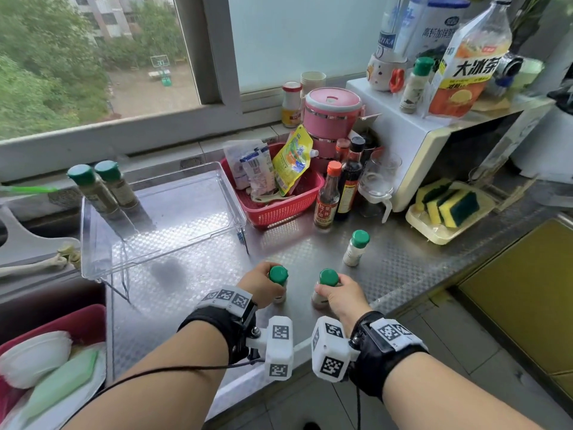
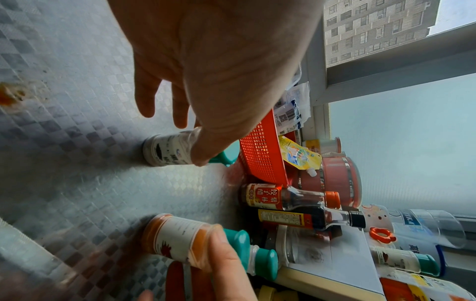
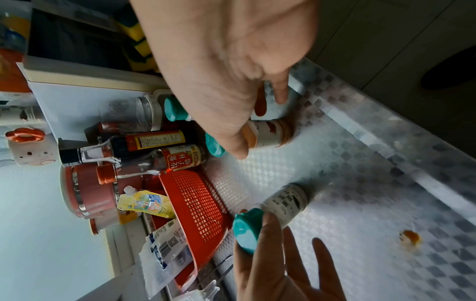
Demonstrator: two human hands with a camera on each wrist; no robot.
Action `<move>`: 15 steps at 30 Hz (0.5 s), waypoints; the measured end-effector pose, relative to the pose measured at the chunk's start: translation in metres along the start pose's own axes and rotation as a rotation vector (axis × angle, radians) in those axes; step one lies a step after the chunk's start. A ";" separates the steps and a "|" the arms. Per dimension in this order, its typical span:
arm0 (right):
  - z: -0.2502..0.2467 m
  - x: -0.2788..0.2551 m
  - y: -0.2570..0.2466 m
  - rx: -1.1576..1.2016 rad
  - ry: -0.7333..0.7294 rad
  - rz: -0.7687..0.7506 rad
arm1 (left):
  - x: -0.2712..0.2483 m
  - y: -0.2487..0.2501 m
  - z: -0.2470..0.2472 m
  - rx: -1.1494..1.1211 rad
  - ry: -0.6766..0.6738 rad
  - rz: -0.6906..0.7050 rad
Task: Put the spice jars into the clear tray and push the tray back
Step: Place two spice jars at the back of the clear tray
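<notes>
Two green-capped spice jars stand near the counter's front edge. My left hand (image 1: 263, 285) grips the white-labelled jar (image 1: 278, 275) by its neck; in the left wrist view my thumb lies on that jar (image 2: 167, 151). My right hand (image 1: 342, 296) grips the orange-filled jar (image 1: 328, 277), which the right wrist view shows under my thumb (image 3: 270, 133). A third jar (image 1: 356, 248) stands free further right. The clear tray (image 1: 186, 209) sits to the left of my hands, with two dark jars (image 1: 93, 189) (image 1: 117, 184) in its far left corner. Another green-capped jar (image 1: 415, 85) stands on the microwave.
A red basket (image 1: 279, 209) of sachets touches the tray's right side. Sauce bottles (image 1: 328, 197), a glass jug (image 1: 376, 184) and a microwave (image 1: 403, 135) crowd the back right. Sponges (image 1: 449, 206) lie at the right. A sink (image 1: 37, 243) lies left of the tray.
</notes>
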State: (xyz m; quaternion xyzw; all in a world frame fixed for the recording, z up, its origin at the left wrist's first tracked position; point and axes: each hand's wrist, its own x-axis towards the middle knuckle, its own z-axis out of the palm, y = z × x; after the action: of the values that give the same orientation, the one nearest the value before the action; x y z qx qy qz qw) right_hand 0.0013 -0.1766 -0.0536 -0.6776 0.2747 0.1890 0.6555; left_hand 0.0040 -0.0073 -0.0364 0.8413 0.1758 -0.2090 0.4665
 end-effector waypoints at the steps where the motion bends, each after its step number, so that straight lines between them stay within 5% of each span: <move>1: -0.001 -0.002 -0.004 0.008 -0.009 -0.010 | 0.000 0.001 0.000 0.009 0.007 0.010; 9: 0.013 -0.005 -0.037 -0.039 -0.122 -0.111 | -0.006 0.016 -0.019 0.015 0.033 0.089; 15: 0.048 -0.017 -0.082 -0.143 -0.219 -0.383 | -0.031 0.040 -0.072 0.063 0.142 0.272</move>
State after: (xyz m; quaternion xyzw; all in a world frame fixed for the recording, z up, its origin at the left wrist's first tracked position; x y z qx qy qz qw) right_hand 0.0437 -0.1274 0.0179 -0.7375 0.0544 0.1524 0.6556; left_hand 0.0114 0.0309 0.0424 0.8843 0.0860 -0.0892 0.4502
